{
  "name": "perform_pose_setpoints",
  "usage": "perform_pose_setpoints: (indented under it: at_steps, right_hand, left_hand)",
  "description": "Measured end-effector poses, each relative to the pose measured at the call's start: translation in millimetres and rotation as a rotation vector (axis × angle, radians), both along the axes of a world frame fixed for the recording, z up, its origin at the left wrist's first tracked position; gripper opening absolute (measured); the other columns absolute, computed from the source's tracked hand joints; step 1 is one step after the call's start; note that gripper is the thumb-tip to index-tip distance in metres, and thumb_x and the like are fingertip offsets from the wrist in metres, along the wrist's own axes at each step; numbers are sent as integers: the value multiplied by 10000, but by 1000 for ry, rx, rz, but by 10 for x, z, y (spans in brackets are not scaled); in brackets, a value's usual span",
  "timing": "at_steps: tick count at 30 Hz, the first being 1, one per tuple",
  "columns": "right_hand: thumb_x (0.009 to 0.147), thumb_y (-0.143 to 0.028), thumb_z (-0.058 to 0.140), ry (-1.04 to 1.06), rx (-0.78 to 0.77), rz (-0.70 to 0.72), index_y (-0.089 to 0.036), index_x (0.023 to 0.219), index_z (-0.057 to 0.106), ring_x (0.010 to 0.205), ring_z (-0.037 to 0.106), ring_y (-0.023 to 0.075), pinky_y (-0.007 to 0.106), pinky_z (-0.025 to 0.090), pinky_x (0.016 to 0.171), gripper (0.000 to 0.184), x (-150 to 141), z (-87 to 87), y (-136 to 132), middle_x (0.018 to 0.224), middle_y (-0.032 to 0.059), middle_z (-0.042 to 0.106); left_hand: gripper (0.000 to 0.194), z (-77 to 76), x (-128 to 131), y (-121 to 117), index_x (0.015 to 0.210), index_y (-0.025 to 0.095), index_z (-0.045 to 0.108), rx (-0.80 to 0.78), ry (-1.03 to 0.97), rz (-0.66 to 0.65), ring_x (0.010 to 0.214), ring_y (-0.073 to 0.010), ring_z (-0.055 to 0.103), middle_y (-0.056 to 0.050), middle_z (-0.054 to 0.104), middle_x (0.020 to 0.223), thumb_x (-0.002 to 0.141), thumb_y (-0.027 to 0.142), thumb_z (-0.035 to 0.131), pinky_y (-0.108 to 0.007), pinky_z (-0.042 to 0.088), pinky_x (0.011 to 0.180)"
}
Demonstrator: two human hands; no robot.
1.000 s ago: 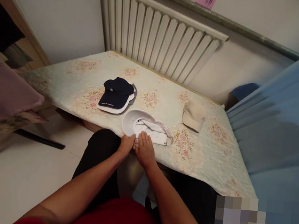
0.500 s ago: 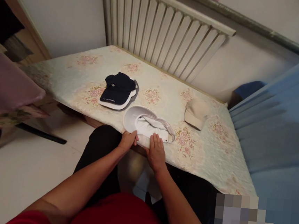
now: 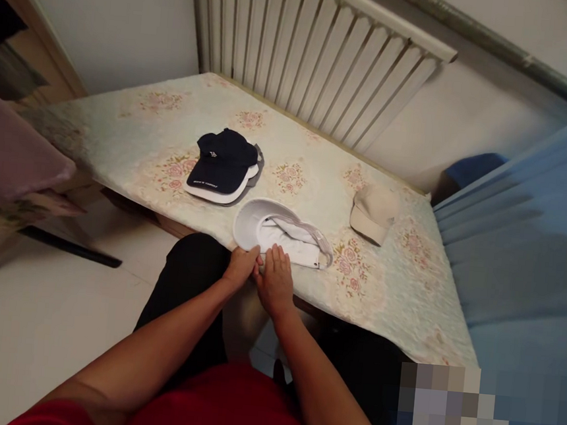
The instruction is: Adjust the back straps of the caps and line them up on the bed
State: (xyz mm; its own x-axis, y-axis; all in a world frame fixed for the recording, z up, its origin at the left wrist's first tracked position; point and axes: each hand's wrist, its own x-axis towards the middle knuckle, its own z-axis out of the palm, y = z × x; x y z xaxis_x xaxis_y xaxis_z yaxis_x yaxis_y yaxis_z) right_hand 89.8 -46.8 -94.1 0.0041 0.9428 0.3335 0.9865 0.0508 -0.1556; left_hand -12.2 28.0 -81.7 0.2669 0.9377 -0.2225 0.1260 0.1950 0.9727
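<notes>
A white cap [image 3: 288, 239] lies on its side at the near edge of the bed, its brim to the left and its back strap to the right. My left hand [image 3: 243, 266] is closed with thumb and fingers on the cap's edge where brim meets crown. Flat on the near side of the crown rests my right hand [image 3: 276, 278], its fingers stretched out and its thumb close to the left fingertips. Farther back on the left, a dark navy cap [image 3: 224, 164] sits stacked on a white one and a grey one. A beige cap [image 3: 373, 212] stands alone to the right.
A flowered bedspread [image 3: 311, 172] covers the low bed before me. Behind it, a radiator [image 3: 297, 55] runs along the wall. A blue curtain [image 3: 534, 241] hangs at the right. On the left stands a cloth-covered piece of furniture [image 3: 15, 149] with a dark leg.
My right hand has slid left along the cap's crown, closer to my left hand. The left hand keeps its place on the brim edge. The view has shifted slightly.
</notes>
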Motion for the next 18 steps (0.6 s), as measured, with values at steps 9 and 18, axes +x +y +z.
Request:
perform_pose_setpoints:
  at_steps: [9, 18]
  right_hand:
    - [851, -243, 530, -41, -46, 22, -33, 1398, 289, 1416, 111, 269, 501, 199, 1127, 633, 281, 6, -163, 1488, 210, 276]
    - [864, -235, 514, -49, -35, -85, -26, 1401, 276, 1410, 132, 285, 502, 214, 1122, 623, 537, -14, -403, 1478, 219, 288]
  left_hand:
    - [325, 34, -7, -14, 509, 161, 585, 9, 12, -3, 369, -108, 440, 10, 469, 329, 743, 338, 445, -223, 387, 502]
    - [328, -5, -2, -4, 511, 162, 585, 14, 27, 0, 361, -109, 424, 11, 458, 317, 743, 348, 446, -224, 377, 503]
